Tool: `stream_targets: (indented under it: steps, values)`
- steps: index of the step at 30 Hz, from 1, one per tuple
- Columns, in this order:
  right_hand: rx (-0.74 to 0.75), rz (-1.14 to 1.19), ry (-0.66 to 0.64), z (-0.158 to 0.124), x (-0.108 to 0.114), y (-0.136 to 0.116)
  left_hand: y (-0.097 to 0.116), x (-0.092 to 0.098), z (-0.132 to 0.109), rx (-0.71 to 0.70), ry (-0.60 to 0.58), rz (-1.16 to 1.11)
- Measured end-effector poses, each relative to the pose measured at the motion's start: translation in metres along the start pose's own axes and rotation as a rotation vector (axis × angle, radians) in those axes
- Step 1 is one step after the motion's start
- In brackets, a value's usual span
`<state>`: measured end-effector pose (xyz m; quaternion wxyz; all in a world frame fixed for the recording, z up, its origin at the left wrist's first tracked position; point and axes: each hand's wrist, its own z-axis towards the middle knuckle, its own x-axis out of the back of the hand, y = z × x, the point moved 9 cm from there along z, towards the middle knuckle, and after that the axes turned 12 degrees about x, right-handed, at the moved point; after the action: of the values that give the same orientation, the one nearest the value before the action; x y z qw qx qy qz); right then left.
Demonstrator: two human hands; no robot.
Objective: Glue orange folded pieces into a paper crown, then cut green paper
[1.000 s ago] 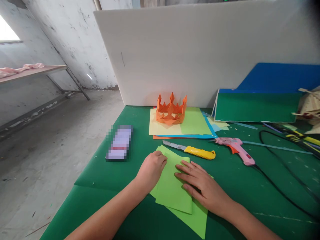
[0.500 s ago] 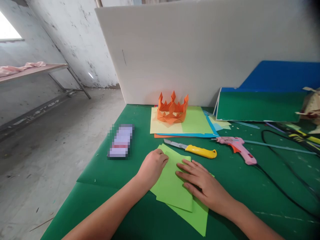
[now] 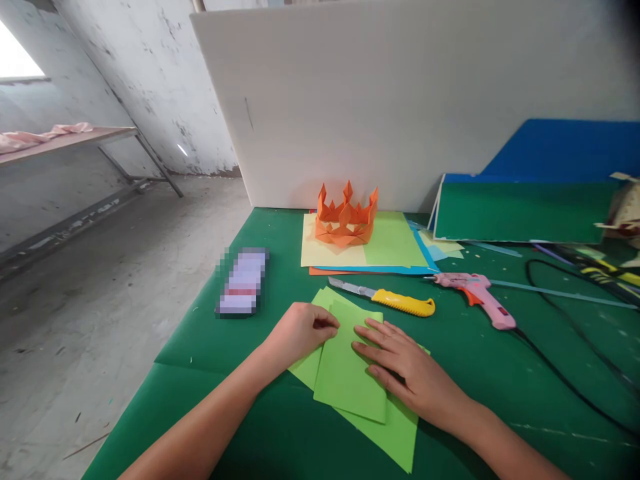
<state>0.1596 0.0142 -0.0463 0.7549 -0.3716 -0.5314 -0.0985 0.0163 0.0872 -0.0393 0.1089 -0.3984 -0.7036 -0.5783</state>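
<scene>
The green paper (image 3: pixel 350 380) lies on the green surface (image 3: pixel 210 340), right in front of the person. The left hand (image 3: pixel 300 331) pinches the paper's left edge in its grip. The right hand (image 3: pixel 407 373) lies flat on the paper, its grip spread out. A yellow knife (image 3: pixel 395 302) sits just behind.

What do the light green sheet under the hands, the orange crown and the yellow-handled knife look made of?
The light green sheet looks like thin matte paper; it holds a sharp fold under the right hand. The orange crown is likely similar coloured paper, matte, with crisp creased points. The yellow-handled knife seems to have a smooth plastic handle and a grey metal blade, probably steel.
</scene>
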Motion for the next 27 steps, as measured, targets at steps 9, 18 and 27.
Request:
stream_targets:
  steps: [9,18,27]
  values:
    - [0.022,-0.028,0.016,0.0,0.001,-0.002,-0.014,-0.004,0.002,0.13,-0.083,-0.104]
    - [0.027,-0.033,0.026,0.0,0.002,-0.003,-0.002,-0.002,-0.002,0.066,-0.034,0.016]
    - [0.027,-0.032,0.039,0.001,0.003,-0.002,0.008,-0.003,-0.007,0.01,0.046,0.229]
